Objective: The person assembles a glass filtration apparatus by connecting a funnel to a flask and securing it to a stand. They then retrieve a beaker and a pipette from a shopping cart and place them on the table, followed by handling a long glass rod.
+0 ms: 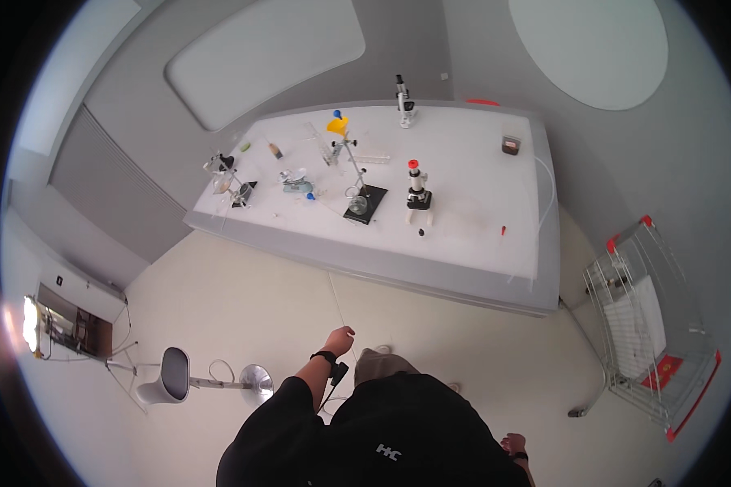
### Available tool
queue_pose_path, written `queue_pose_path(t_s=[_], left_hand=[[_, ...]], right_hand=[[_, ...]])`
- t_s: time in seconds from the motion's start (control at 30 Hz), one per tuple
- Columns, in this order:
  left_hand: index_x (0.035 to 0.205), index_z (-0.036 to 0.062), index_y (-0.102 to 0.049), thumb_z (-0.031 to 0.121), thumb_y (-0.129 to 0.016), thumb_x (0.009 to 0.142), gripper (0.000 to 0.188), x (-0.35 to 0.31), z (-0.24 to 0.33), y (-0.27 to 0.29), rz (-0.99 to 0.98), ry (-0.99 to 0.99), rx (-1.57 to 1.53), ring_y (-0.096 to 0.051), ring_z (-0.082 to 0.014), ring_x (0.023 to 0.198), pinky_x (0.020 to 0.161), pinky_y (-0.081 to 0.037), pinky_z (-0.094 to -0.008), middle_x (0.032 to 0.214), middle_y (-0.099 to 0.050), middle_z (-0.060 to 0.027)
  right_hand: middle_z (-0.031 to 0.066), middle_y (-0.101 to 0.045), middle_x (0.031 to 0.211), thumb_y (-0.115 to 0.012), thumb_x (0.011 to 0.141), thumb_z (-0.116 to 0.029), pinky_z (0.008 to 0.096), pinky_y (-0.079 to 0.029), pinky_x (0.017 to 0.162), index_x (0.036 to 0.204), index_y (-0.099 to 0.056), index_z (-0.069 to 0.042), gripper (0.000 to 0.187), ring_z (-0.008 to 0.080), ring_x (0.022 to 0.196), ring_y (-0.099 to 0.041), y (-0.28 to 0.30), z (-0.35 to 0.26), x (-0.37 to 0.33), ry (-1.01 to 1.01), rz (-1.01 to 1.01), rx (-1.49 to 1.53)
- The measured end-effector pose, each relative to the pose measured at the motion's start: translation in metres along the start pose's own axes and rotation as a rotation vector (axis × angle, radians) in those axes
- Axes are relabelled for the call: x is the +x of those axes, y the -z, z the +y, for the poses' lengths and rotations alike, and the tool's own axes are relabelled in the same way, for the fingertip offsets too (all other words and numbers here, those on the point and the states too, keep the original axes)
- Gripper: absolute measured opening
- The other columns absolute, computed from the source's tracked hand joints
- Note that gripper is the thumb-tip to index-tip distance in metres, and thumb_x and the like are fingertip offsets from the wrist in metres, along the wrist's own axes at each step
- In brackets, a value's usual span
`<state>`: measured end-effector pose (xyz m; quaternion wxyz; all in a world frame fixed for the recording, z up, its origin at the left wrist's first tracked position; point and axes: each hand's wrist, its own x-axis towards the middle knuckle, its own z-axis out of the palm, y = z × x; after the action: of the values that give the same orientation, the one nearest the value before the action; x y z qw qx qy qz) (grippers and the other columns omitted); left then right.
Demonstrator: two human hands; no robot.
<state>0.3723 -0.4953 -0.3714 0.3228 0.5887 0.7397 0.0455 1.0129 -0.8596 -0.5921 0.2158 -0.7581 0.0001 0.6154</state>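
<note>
My left hand hangs beside my body with a dark band at the wrist, its fingers loosely curled and nothing visible in them. At the lower right, my right hand hangs apart from everything, fingers curled too, with nothing seen in it. Neither touches the large white table in front of me. On that table stand a microscope with a red top, a second microscope farther back, and a ring stand with a glass flask at its base. A yellow funnel sits high by the stand.
A pale blue balance and another stand with glassware occupy the table's left. A small dark-filled container is at the back right. A wire shopping cart stands right; a swivel stool and a bright lamp are left.
</note>
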Motion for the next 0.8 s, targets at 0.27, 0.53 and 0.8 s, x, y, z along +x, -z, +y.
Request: queue_pose_path(t_s=[0.27, 0.53, 0.8], left_hand=[[0.105, 0.0072, -0.067, 0.016, -0.056, 0.082, 0.027, -0.014, -0.061, 0.033, -0.02, -0.005, -0.052, -0.065, -0.032, 0.091, 0.081, -0.051, -0.0391, 0.094, -0.068, -0.0172], [0.089, 0.0064, -0.073, 0.02, -0.059, 0.084, 0.019, -0.031, -0.367, 0.001, -0.467, 0.078, 0.301, -0.066, -0.032, 0.092, 0.08, -0.054, -0.0443, 0.093, -0.07, -0.014], [0.093, -0.0013, -0.065, 0.015, -0.054, 0.086, 0.021, 0.032, -0.386, 0.056, -0.284, 0.597, -0.5, -0.068, -0.0224, 0.066, 0.057, -0.054, -0.0353, 0.078, -0.068, -0.0119]], right_hand=[[0.0065, -0.063, 0.072, -0.054, 0.087, -0.019, 0.0316, -0.044, 0.049, 0.088, -0.058, -0.009, 0.011, 0.0193, 0.06, -0.062, -0.058, -0.153, -0.024, 0.158, 0.092, -0.117], [0.0077, -0.063, 0.076, -0.053, 0.087, -0.015, 0.0333, -0.046, 0.052, 0.088, -0.059, -0.008, 0.01, 0.0213, 0.065, -0.064, -0.212, -0.182, -0.056, 0.159, 0.029, -0.264], [0.0103, -0.065, 0.08, -0.051, 0.09, -0.015, 0.0362, -0.051, 0.06, 0.088, -0.06, -0.004, 0.015, 0.0223, 0.064, -0.062, -0.327, -0.14, -0.111, 0.001, 0.005, -0.4]])
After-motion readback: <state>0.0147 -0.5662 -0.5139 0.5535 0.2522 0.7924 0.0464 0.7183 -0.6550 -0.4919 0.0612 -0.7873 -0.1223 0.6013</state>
